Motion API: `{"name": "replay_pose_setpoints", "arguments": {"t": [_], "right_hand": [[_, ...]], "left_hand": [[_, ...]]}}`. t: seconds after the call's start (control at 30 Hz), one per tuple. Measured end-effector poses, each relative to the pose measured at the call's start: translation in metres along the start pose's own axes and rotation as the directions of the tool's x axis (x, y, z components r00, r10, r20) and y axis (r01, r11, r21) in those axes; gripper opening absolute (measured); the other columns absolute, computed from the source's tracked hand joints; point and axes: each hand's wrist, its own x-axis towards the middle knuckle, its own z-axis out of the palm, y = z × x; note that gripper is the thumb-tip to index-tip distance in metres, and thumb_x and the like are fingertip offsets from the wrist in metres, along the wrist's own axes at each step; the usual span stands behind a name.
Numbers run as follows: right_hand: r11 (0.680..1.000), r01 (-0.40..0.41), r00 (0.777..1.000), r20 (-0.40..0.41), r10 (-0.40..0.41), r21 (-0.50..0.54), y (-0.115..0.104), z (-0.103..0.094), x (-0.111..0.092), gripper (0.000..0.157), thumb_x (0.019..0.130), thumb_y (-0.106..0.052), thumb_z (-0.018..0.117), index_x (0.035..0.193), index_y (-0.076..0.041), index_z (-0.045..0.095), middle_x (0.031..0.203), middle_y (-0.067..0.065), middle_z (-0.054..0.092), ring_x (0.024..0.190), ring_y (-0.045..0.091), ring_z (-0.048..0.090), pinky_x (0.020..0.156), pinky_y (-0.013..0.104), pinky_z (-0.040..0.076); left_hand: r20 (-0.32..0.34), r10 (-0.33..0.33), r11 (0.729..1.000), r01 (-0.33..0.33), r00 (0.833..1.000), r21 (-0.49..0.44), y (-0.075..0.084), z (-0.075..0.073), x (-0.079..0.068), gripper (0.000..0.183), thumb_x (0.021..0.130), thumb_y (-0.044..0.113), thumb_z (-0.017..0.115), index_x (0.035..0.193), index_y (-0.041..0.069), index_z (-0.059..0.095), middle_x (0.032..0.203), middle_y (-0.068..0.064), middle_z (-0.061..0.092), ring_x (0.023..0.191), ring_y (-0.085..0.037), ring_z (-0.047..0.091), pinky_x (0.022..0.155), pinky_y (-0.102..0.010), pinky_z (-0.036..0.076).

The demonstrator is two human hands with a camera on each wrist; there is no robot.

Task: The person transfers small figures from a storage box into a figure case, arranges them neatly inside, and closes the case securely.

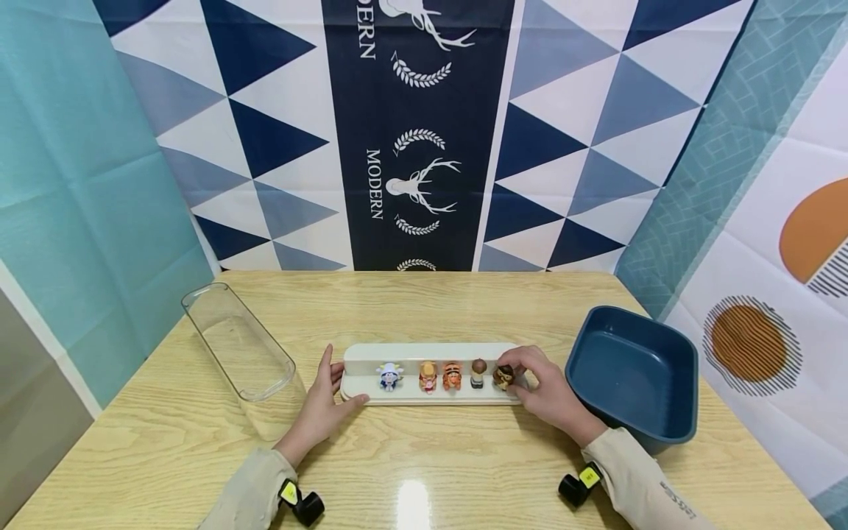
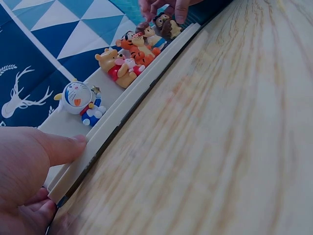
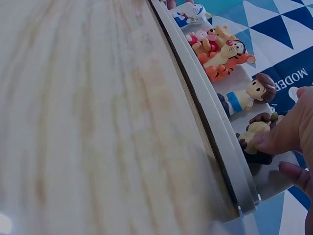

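Note:
A white display shelf [image 1: 430,395] with a raised back lies across the table. My left hand [image 1: 321,405] grips its left end, the thumb [image 2: 68,148] on the front edge. At the other end my right hand [image 1: 546,390] pinches a small brown figurine [image 1: 503,377] that sits on the shelf. Beside it stands a brown-haired boy figurine [image 3: 252,95]. Further left are an orange tiger figurine [image 1: 452,376] and a yellow bear figurine [image 1: 428,375] with a small pink figure in front. A white-and-blue figurine [image 1: 389,376] is nearest my left hand.
To the left is a long clear plastic bin [image 1: 265,361]. A deep dark-blue basin [image 1: 689,383] stands on the right, close to my right forearm. The wooden table [image 1: 371,478] meets patterned cloth hangings [image 1: 285,147] at the back and sides.

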Motion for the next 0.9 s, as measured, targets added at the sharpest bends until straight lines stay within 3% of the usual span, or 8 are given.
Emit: {"name": "replay_pose_setpoints", "arguments": {"t": [0.3, 0.57, 0.67, 0.8, 0.9], "right_hand": [[0.996, -0.089, 0.995, -0.051, 0.090, 0.012, -0.007, -0.004, 0.002, 0.062, 0.067, 0.020, 0.081, 0.118, -0.009, 0.063, 0.118, 0.006, 0.062, 0.096, 0.023, 0.058, 0.075, 0.042, 0.053], [0.977, -0.197, 0.968, -0.142, 0.207, 0.082, -0.019, -0.003, 0.005, 0.061, 0.068, 0.022, 0.078, 0.122, 0.000, 0.060, 0.124, 0.017, 0.057, 0.113, 0.014, 0.050, 0.086, 0.030, 0.048], [0.942, -0.295, 0.935, -0.155, 0.319, 0.160, -0.024, -0.001, 0.006, 0.062, 0.070, 0.022, 0.076, 0.126, 0.003, 0.057, 0.129, 0.020, 0.054, 0.120, 0.019, 0.046, 0.092, 0.038, 0.045], [0.844, -0.447, 0.860, -0.119, 0.496, 0.296, -0.028, 0.002, 0.005, 0.069, 0.073, 0.021, 0.073, 0.136, 0.004, 0.049, 0.139, 0.023, 0.045, 0.133, 0.035, 0.037, 0.105, 0.056, 0.035], [0.777, -0.519, 0.812, -0.079, 0.579, 0.356, -0.027, 0.004, 0.004, 0.075, 0.073, 0.021, 0.071, 0.141, 0.005, 0.043, 0.145, 0.025, 0.038, 0.138, 0.043, 0.029, 0.110, 0.061, 0.027]], "left_hand": [[-0.002, 0.004, 1.000, -0.004, 1.000, -0.011, -0.001, 0.000, 0.001, 0.105, 0.085, 0.002, 0.078, 0.153, -0.011, -0.001, 0.138, -0.037, 0.042, 0.130, -0.049, 0.044, 0.114, -0.050, 0.036], [0.001, 0.002, 1.000, -0.002, 1.000, -0.010, -0.001, -0.001, 0.001, 0.106, 0.085, 0.002, 0.078, 0.153, -0.011, -0.001, 0.138, -0.038, 0.041, 0.130, -0.049, 0.044, 0.114, -0.050, 0.036], [0.001, 0.000, 1.000, 0.000, 1.000, -0.008, 0.000, -0.001, 0.001, 0.105, 0.085, 0.002, 0.078, 0.153, -0.011, -0.001, 0.138, -0.038, 0.041, 0.131, -0.049, 0.043, 0.113, -0.050, 0.036], [0.003, 0.000, 1.000, 0.001, 1.000, -0.005, 0.000, -0.001, 0.001, 0.105, 0.085, 0.002, 0.078, 0.153, -0.011, -0.001, 0.138, -0.038, 0.041, 0.131, -0.048, 0.043, 0.113, -0.051, 0.036], [0.006, 0.000, 1.000, 0.000, 1.000, -0.005, -0.001, -0.001, 0.001, 0.106, 0.085, 0.003, 0.078, 0.153, -0.011, -0.002, 0.138, -0.037, 0.041, 0.131, -0.048, 0.043, 0.114, -0.051, 0.036]]}}
